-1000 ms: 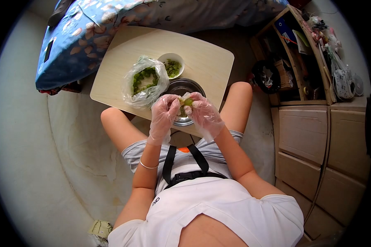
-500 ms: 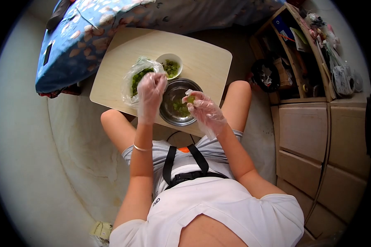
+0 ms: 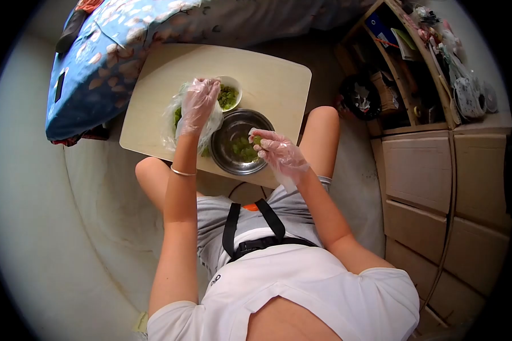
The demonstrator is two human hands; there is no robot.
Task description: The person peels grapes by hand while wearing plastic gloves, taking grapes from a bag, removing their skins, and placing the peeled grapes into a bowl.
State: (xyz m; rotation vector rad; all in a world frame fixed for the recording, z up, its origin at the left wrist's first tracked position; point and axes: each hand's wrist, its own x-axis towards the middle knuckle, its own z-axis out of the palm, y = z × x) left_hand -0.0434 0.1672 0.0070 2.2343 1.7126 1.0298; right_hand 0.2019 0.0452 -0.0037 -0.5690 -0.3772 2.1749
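My right hand (image 3: 281, 153), in a clear plastic glove, pinches a green grape (image 3: 257, 140) over the right rim of a steel bowl (image 3: 221, 154). Pale green pieces of fruit (image 3: 244, 150) lie in the bottom of that bowl. My left hand (image 3: 198, 108), gloved the same way, has its fingers pinched together at the near left side of a white bowl (image 3: 238, 87). Whether anything is between those fingers I cannot make out. Small green and brownish scraps (image 3: 227, 98) lie in the white bowl. Under my left wrist, partly hidden, is a clear plastic bag (image 3: 170, 128) of green fruit.
All of these stand on a low pale table (image 3: 273, 71) in front of my knees. Behind it is a bed with a blue flowered cover (image 3: 91, 91), a phone (image 3: 60, 86) lying on it. To the right are a black bin (image 3: 360, 98), wooden shelves (image 3: 407, 102) and drawers (image 3: 418, 170).
My left hand has moved up and away from me, from over the bag toward the white bowl. My right hand stays by the steel bowl with the grape. The view has shifted slightly.
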